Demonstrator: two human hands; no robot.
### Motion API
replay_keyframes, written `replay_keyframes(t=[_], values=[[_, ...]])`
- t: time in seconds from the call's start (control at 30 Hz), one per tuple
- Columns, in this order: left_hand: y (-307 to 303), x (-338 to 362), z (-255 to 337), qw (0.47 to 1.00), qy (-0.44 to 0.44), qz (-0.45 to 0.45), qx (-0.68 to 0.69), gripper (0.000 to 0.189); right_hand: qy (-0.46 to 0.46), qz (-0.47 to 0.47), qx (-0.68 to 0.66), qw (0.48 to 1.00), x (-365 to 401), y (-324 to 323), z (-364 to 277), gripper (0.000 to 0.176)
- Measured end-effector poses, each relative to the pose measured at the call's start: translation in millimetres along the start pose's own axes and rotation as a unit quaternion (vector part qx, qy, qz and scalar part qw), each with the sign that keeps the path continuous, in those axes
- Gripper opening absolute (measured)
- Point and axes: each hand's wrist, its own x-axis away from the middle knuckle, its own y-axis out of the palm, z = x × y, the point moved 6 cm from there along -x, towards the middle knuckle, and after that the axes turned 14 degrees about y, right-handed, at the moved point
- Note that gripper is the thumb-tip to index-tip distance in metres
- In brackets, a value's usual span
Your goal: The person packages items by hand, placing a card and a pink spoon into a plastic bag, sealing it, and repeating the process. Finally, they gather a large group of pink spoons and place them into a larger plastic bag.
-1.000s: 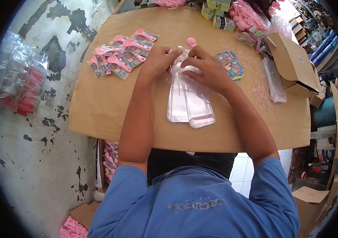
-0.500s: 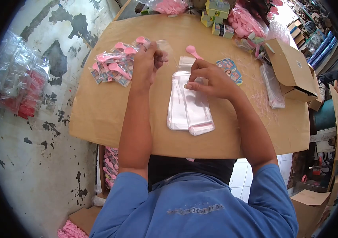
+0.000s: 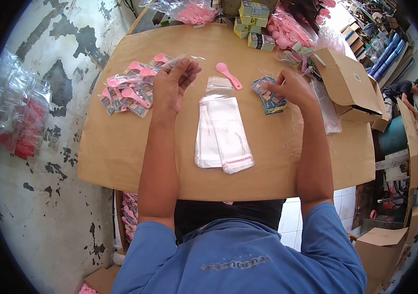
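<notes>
My left hand (image 3: 173, 83) is raised over the table, fingers closed in a pinch on a clear plastic bag (image 3: 195, 58), which shows only in part. Beside that hand lies a pile of packed bags, each with a pink spoon (image 3: 134, 96) and printed cards. My right hand (image 3: 295, 89) reaches onto a small stack of printed cards (image 3: 272, 104), its thumb and fingers closing at the top card's edge. Between my hands, one loose pink spoon (image 3: 228, 76) rests above the stacks of clear plastic bags (image 3: 226, 132).
Stacked card bundles (image 3: 260, 42) and a large bag of pink spoons (image 3: 287, 29) sit at the table's far side. An open cardboard box (image 3: 348, 83) stands at the right. Plastic bags hang on the left wall. Another person (image 3: 405, 95) is far right.
My right hand has moved right, from the clear bag stacks to the printed cards, which now lie more spread. My left hand keeps its pinch near the packed pile. The view has shifted slightly.
</notes>
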Motion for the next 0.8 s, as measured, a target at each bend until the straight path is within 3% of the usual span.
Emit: replay_keyframes(t=[0.1, 0.2, 0.37, 0.6, 0.67, 0.7, 0.73, 0.8], values=[[7, 2, 0, 1.0, 0.004, -0.02, 0.008, 0.021, -0.041, 0.03, 0.028, 0.998, -4, 9, 14, 0.055], [16, 7, -3, 1.0, 0.006, -0.022, 0.014, 0.02, -0.001, -0.004, -0.009, 1.0, -14, 8, 21, 0.05], [20, 10, -8, 0.999, 0.031, -0.015, 0.009, 0.022, -0.017, 0.041, -0.057, 0.997, -27, 5, 29, 0.039], [31, 15, -8, 0.999, 0.031, -0.014, 0.018, 0.021, -0.135, 0.257, -0.05, 0.956, 1, -20, -8, 0.029], [34, 17, -8, 0.999, 0.026, -0.016, 0.036, 0.022, -0.118, 0.08, -0.253, 0.957, 2, -6, -21, 0.03], [36, 18, -8, 0.999, 0.022, -0.019, 0.045, 0.023, -0.105, -0.013, -0.348, 0.931, 7, 5, -31, 0.03], [38, 19, -9, 0.998, 0.018, -0.021, 0.054, 0.024, -0.087, -0.096, -0.36, 0.924, 24, 9, -48, 0.03], [44, 22, -8, 0.998, 0.014, -0.028, 0.055, 0.023, -0.083, -0.162, -0.389, 0.903, 29, 34, -60, 0.028]])
